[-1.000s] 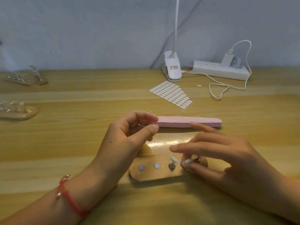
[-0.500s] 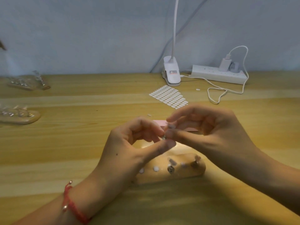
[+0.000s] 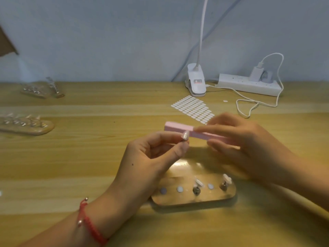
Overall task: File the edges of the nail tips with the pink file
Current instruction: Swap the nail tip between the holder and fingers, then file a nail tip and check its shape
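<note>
Pale wooden tabletop (image 3: 85, 157). Left hand (image 3: 153, 155) pinches small pearly nail tip (image 3: 185, 135), held above oval wooden stand (image 3: 213, 198), edge exposed. Right hand (image 3: 247, 145) grips long pink block file (image 3: 178, 127) against it, for filing.

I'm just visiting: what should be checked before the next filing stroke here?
1. The left hand pinches the nail tip: ok.
2. The right hand grips the pink file: ok.
3. Tip edge touches the file: cannot tell, they only overlap in view.
4. The wooden holder lies flat on the table: ok.
5. Two spare tips stand on the holder: ok.
</note>
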Available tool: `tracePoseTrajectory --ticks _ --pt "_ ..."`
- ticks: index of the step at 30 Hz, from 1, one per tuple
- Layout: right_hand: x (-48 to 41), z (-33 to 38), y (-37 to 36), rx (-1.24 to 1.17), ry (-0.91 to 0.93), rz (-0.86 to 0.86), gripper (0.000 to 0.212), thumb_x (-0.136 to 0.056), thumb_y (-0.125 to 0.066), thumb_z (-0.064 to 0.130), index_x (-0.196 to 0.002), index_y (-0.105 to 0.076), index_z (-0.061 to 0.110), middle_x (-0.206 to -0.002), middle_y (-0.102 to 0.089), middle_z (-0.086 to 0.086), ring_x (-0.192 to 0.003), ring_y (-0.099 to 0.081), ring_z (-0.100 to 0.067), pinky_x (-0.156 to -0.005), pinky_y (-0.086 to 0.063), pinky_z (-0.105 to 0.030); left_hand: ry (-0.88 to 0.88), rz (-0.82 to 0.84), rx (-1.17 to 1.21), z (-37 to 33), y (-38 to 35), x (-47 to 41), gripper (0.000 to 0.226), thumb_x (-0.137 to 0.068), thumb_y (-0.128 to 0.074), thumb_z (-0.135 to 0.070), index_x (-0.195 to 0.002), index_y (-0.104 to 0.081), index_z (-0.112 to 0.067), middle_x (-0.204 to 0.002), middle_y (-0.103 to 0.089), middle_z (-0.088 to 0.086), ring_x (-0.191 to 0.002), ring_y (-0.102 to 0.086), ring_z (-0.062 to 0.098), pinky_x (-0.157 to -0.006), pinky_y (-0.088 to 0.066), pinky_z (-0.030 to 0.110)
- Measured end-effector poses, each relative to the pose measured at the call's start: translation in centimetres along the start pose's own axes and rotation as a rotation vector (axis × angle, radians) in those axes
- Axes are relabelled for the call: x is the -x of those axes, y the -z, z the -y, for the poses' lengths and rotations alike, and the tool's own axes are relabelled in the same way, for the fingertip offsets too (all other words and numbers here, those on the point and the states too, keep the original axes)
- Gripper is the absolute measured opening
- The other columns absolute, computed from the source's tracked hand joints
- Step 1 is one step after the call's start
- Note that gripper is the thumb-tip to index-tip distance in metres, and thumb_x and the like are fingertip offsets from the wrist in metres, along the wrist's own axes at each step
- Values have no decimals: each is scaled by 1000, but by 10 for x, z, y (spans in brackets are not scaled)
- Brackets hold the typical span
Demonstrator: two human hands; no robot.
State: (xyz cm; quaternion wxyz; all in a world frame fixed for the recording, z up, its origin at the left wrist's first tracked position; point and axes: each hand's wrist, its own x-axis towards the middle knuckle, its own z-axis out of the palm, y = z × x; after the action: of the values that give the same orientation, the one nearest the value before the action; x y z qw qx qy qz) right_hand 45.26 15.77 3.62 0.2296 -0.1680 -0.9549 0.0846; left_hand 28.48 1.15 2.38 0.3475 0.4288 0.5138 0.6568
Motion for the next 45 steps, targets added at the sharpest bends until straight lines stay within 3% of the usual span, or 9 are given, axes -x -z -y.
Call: tracePoseTrajectory --ticks 3,7,12,19,22,25,28,39,45 --pt "14 -1 14 -200 -65 -107 36 -90 -60 49 -124 -64 41 -116 -57 5 -97 -61 -16 -64 -52 -26 15 -26 -22 -1 1 -1 29 -61 -74 -36 -87 -77 -23 -82 -75 4 -71 -68 6 -66 -50 12" --pt "35 15 21 -357 -56 -192 37 -86 -60 46 -123 -61 50 -116 -56 15 -100 -62 -10 -60 -52 -19 14 -52 -12 -2 0 -2 29 -60 -73 -35 -88 -77 -30 -79 -76 -2 -64 -65 2 -61 -47 9" --pt "32 30 5 -381 14 -159 34 -90 -59 39 -123 -66 39 -112 -54 9 -81 -64 -12 -64 -43 -11 2 -46 11 0 -2 -2 22 -61 -72 -29 -82 -79 -30 -73 -74 -4 -65 -63 0 -61 -47 9" --pt "32 29 2 -399 13 -163 34 -90 -59 36 -123 -65 35 -112 -54 3 -80 -63 -16 -65 -44 -16 -19 0 -22 1 -3 -5 21 -66 -70 -21 -85 -79 -23 -83 -75 -5 -79 -66 -2 -68 -47 8" --pt "32 28 2 -400 -13 -165 34 -90 -58 37 -123 -64 36 -112 -54 5 -81 -63 -15 -64 -45 -20 -23 -45 -39 -1 -1 -6 21 -65 -71 -23 -84 -78 -27 -81 -73 -10 -75 -64 -5 -65 -46 6" --pt "33 30 2 -421 0 -161 34 -90 -59 35 -123 -65 34 -112 -53 5 -80 -62 -15 -65 -43 -13 6 23 -28 -3 -7 -4 20 -60 -71 -27 -79 -79 -25 -75 -74 -8 -73 -64 -5 -65 -45 6" --pt "34 29 2 -401 -4 -172 33 -90 -59 33 -123 -64 34 -112 -54 5 -79 -62 -13 -66 -40 -11 26 -11 15 -3 -7 -5 21 -60 -70 -26 -79 -79 -22 -71 -71 -10 -69 -63 -7 -62 -44 5" --pt "32 33 0 -432 2 -167 33 -90 -59 33 -123 -64 33 -110 -53 4 -74 -59 -13 -64 -37 -8 8 54 -37 -4 -10 -1 20 -66 -69 -20 -83 -79 -17 -80 -74 -5 -75 -65 -3 -66 -44 6" --pt "33 36 -1 -462 16 -149 33 -90 -61 32 -123 -64 31 -112 -52 0 -77 -61 -18 -63 -41 -11 7 6 -37 -8 -13 -2 15 -64 -65 -25 -72 -79 -23 -64 -67 -15 -61 -56 -10 -58 -40 3"
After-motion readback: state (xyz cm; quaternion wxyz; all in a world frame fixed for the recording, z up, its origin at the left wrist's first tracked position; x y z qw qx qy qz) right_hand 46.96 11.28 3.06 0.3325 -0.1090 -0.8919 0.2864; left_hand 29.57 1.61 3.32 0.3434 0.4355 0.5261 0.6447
